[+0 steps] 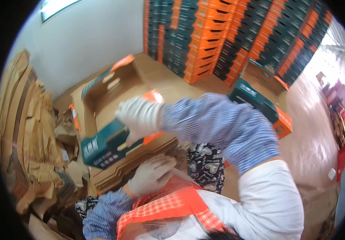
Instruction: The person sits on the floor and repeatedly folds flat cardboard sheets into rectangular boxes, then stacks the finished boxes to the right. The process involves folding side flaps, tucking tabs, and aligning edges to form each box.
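A folded cardboard tray box with a brown inside and green and orange outer walls stands open in front of me. My right hand, in a white glove and blurred, grips its near wall, fingers over the rim and thumb on the outside. Below that wall, layered brown cardboard shows its edges. My left hand, also gloved, hovers close to my red checked apron, beside the layered cardboard. Its fingers lie close together, and I cannot see whether anything is under them.
Another open green and orange box sits to the right, partly behind my sleeve. Tall stacks of such boxes line the back. At left lean bundled flat brown cardboard sheets, with crumpled paper near them. A white wall rises behind.
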`<state>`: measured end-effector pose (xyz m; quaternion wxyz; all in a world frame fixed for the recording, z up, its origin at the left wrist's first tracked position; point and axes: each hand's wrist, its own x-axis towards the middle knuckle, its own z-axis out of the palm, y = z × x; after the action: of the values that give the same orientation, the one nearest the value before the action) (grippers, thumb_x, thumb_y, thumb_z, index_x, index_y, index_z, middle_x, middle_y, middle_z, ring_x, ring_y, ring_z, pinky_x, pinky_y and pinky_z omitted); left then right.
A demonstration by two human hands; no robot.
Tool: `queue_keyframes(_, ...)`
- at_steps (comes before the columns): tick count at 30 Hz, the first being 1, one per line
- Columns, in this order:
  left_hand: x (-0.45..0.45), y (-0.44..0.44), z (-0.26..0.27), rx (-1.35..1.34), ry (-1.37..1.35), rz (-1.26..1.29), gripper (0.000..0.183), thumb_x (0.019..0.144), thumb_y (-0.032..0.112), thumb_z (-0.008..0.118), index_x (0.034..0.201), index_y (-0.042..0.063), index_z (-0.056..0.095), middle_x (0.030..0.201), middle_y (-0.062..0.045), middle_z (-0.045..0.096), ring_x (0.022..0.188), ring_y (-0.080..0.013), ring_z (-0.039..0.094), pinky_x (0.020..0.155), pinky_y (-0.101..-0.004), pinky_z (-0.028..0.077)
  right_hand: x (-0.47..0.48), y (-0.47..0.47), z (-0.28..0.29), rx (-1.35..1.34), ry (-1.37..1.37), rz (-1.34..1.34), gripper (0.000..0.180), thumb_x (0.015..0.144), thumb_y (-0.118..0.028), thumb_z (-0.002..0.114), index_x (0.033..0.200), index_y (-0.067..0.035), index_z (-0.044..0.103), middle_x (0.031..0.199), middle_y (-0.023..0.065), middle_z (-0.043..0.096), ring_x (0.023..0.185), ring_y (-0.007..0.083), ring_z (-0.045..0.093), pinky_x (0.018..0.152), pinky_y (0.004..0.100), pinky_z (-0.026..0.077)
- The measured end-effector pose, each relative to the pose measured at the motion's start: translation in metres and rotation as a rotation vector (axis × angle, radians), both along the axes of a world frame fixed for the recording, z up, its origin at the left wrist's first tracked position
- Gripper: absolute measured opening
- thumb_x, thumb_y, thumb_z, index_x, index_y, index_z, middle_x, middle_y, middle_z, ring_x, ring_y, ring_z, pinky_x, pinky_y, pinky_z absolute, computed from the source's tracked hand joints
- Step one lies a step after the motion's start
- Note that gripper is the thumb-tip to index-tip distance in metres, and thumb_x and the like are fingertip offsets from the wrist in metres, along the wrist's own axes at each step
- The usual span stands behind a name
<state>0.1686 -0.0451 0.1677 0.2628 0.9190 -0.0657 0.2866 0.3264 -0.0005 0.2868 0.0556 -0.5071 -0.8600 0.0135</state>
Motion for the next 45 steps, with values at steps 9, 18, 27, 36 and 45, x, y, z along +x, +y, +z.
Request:
queue_keyframes(9, 0.262, -0.072, 0.065, 0.288, -0.441, -0.439, 0.048, 0.09, 0.022, 0.064, 0.131, -0.001, 0.056, 0.128, -0.017, 0.06, 0.117, -0.0345, 0.059, 0.105, -0.0431, 0.045, 0.161, -0.219, 0.146, 0.361, -0.013, -0.63, 0.061, 0.068, -0.046, 0.083, 0.112, -0.006, 0.069, 0.102, 0.014, 0.069, 0.098, 0.0307, 0.065, 0.087, 0.04, 0.051)
queue_keyframes(18, 0.336, -0.102, 0.095, 0.347, 0.217, -0.3, 0.046, 0.09, 0.029, 0.062, 0.121, -0.005, 0.059, 0.113, -0.023, 0.064, 0.102, -0.0369, 0.065, 0.087, -0.0429, 0.053, 0.251, -0.3, 0.131, 0.178, 0.202, -1.054, 0.057, 0.071, -0.035, 0.085, 0.111, 0.0, 0.065, 0.097, 0.0142, 0.067, 0.092, 0.0262, 0.066, 0.084, 0.0346, 0.052)
queue_keyframes(27, 0.305, -0.083, 0.097, 0.304, -0.018, -0.564, 0.026, 0.09, 0.025, 0.061, 0.104, 0.003, 0.066, 0.104, -0.018, 0.066, 0.091, -0.0334, 0.068, 0.082, -0.0438, 0.055, 0.291, -0.307, 0.072, 0.276, 0.236, -1.044, 0.065, 0.072, -0.032, 0.083, 0.125, -0.001, 0.061, 0.102, 0.0143, 0.069, 0.093, 0.0215, 0.067, 0.083, 0.0328, 0.052)
queue_keyframes(36, 0.289, 0.043, -0.013, -0.469, 0.056, 0.097, 0.054, 0.103, 0.039, 0.045, 0.142, 0.002, 0.05, 0.143, -0.02, 0.054, 0.14, -0.0319, 0.043, 0.114, -0.0351, 0.034, 0.329, -0.399, 0.03, 1.393, 0.7, -1.039, 0.048, 0.101, -0.035, 0.053, 0.141, -0.008, 0.053, 0.134, 0.012, 0.059, 0.124, 0.0212, 0.055, 0.105, 0.0293, 0.04)
queue_keyframes(45, 0.357, 0.02, -0.007, -1.707, 0.525, -0.045, 0.073, 0.104, 0.061, 0.027, 0.145, 0.005, 0.048, 0.148, -0.011, 0.051, 0.134, -0.0234, 0.045, 0.113, -0.0317, 0.03, 0.317, -0.385, -0.169, 1.118, 2.068, -0.989, 0.05, 0.105, -0.046, 0.041, 0.142, -0.014, 0.047, 0.142, 0.0066, 0.053, 0.127, 0.0284, 0.053, 0.106, 0.0464, 0.046)
